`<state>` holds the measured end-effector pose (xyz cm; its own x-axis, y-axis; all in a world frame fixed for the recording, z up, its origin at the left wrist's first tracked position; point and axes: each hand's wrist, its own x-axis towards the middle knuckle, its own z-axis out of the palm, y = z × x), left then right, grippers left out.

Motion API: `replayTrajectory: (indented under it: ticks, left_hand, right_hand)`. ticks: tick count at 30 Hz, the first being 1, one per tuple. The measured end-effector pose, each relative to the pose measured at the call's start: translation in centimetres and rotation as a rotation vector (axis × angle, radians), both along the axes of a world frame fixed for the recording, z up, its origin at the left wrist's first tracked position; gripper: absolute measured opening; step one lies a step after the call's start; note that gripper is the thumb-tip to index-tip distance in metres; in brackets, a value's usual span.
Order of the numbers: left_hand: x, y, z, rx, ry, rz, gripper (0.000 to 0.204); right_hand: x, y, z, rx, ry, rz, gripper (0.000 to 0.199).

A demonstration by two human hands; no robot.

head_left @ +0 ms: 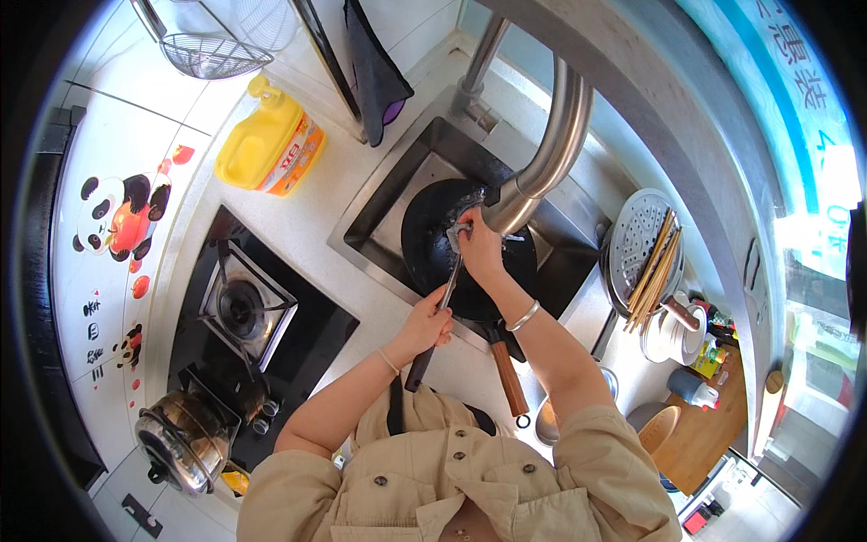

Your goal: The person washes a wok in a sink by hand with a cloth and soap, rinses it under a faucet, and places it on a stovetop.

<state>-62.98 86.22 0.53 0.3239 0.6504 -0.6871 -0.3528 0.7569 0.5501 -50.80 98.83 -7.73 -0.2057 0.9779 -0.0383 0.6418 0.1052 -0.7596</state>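
Far left: panda decals (122, 217) on white wall tile. Below, steel pot (185, 443) at the near end of a black glass hob (316, 321). Wire strainer (215, 59) hangs top left; yellow pump jug (271, 149) stands on the counter beyond the hob.

Centre: left hand (426, 325) closed around the long utensil (453, 278), its dark handle end jutting out below the fist. Utensil slants up over the black wok (423, 237), which sits tilted or level (cannot tell) in the steel sink (384, 237), wooden handle (510, 372) toward the person. Right hand (481, 244) has fingers bent in around the utensil's far end; greyish material at the fingertips, kind unclear. Faucet (545, 163) arches just beside that hand.

Right: perforated steel tray (629, 237), chopsticks (655, 271) lying across it; white bowls (691, 348) near; wooden board (709, 429) past them.
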Motion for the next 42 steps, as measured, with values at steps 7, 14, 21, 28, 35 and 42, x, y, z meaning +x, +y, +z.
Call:
replayTrajectory:
  ticks: [7,14,21,28,35,42]
  left_hand:
    - [0.1,0.2,0.3,-0.011,-0.087,0.115,0.049]
    - [0.5,0.3,0.3,-0.010,-0.080,0.031,0.052]
    - [1.2,-0.3,0.4,-0.011,-0.090,0.013,0.051]
    - [0.7,0.0,1.1,-0.061,-0.109,0.058,0.045]
    - [0.2,-0.6,-0.6,-0.119,-0.092,0.124,0.038]
    - [0.2,-0.5,0.2,-0.124,-0.150,0.042,0.041]
  right_hand:
    - [3.0,1.5,0.9,0.338,-0.305,0.078,0.020]
    - [2.1,-2.5,0.6,0.030,-0.002,-0.095,0.015]
    - [2.5,1.1,0.8,0.361,-0.184,-0.048,0.025]
    - [4.8,1.1,1.1,0.293,-0.265,-0.194,0.017]
    - [7.4,-2.4,-2.1,-0.181,0.061,-0.460,0.013]
    - [7.0,-0.9,-2.1,-0.051,0.179,-0.292,0.020]
